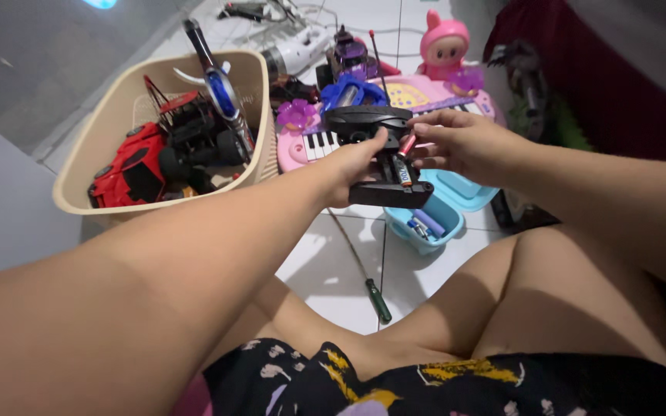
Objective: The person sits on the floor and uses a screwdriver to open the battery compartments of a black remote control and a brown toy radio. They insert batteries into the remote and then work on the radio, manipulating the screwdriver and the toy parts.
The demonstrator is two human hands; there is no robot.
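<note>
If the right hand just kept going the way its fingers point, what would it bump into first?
The right hand points left, fingers pinching a small battery. It would probably meet the black remote control in the left hand first.

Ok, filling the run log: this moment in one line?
left hand: holds black toy controller | right hand: fingers on battery in it | screwdriver: on floor

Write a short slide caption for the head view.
Left hand holds a black toy remote; right hand fits a battery.
</note>
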